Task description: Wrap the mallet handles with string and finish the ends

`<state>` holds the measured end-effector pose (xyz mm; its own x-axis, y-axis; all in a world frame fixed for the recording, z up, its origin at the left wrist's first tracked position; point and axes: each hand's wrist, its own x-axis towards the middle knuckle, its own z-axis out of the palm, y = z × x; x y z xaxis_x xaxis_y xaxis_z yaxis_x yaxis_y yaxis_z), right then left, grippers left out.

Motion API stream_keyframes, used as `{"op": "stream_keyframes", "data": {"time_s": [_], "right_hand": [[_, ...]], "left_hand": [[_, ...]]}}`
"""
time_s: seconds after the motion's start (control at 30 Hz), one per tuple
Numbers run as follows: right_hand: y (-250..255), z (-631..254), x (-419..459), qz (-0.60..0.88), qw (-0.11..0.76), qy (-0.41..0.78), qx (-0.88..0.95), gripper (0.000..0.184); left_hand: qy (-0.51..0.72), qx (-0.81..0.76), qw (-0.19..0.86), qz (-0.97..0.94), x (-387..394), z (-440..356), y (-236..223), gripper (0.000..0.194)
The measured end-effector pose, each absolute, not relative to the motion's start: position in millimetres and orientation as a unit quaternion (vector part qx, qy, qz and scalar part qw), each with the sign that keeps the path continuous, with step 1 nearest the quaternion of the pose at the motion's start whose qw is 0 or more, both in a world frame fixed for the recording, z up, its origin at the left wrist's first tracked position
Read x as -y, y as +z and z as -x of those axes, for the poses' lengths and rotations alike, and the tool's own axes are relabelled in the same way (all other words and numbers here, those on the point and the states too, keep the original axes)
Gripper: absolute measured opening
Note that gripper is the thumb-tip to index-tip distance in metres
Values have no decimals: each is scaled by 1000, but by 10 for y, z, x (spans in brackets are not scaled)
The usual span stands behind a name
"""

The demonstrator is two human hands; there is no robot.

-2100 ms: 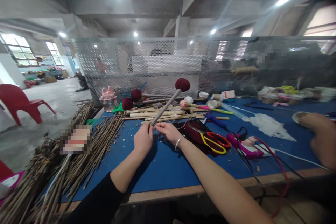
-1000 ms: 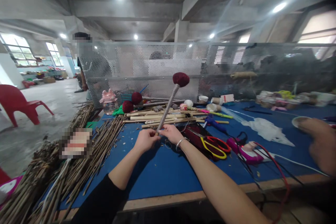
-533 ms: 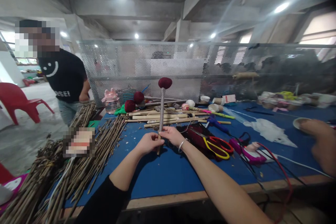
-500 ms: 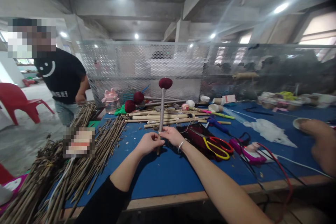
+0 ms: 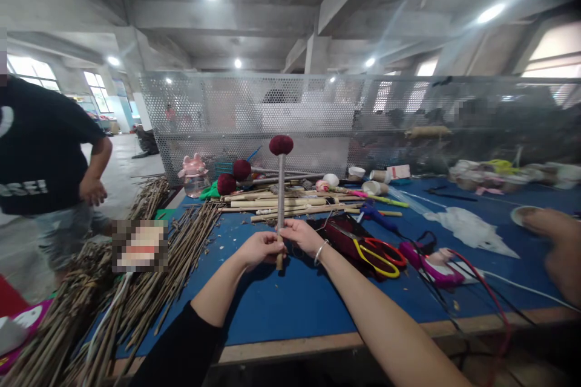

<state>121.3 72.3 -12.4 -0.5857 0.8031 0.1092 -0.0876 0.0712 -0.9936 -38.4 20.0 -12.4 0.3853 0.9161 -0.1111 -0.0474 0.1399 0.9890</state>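
Observation:
Upright in front of me stands a mallet (image 5: 281,181) with a dark red padded head and a grey-wrapped stick whose lower end is bare and brown. My left hand (image 5: 261,249) pinches the stick near its lower end. Just above and to the right, my right hand (image 5: 302,234) also grips it, fingers closed round the stick. Behind it lie two similar dark red padded heads, a nearer one (image 5: 226,184) and a farther one (image 5: 242,169), on the table. Scissors (image 5: 379,257) with yellow and red handles rest on dark red cloth right of my right hand.
Bundles of thin dry sticks (image 5: 149,290) cover the left side of the blue table (image 5: 272,320). Pale rods (image 5: 290,202) lie across its middle. A blue glue gun (image 5: 374,214), a purple power strip (image 5: 436,269) and cables are to the right. Another person's hand (image 5: 544,224) is at far right.
The mallet's head has tipped slightly left and its lower end shows more, turned a little right. Both hands keep their grip. The standing person has moved left.

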Motion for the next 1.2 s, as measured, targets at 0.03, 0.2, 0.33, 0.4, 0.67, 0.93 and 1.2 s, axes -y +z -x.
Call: {"op": "stream_keyframes", "data": {"time_s": [0.03, 0.2, 0.33, 0.4, 0.67, 0.93, 1.2], "right_hand": [[-133, -1197, -728, 285, 361, 613, 643, 39], [-148, -1151, -754, 317, 373, 560, 669, 39], [-81, -1231, -724, 296, 356, 578, 672, 39], [-45, -1281, -702, 285, 337, 602, 666, 40], [-81, -1269, -744, 283, 355, 591, 667, 39], [-100, -1256, -754, 270, 365, 594, 664, 41], [-95, -1196, -737, 273, 369, 570, 681, 39]], "left_hand": [[381, -411, 630, -538, -206, 387, -132, 48], [434, -451, 556, -547, -236, 371, -175, 40], [421, -445, 570, -548, -209, 344, -136, 39], [400, -424, 606, -541, -187, 338, -107, 41], [432, -429, 570, -551, -239, 371, -181, 42], [498, -436, 562, -497, -235, 284, -123, 45], [519, -477, 534, -467, -201, 111, -102, 44]]}}
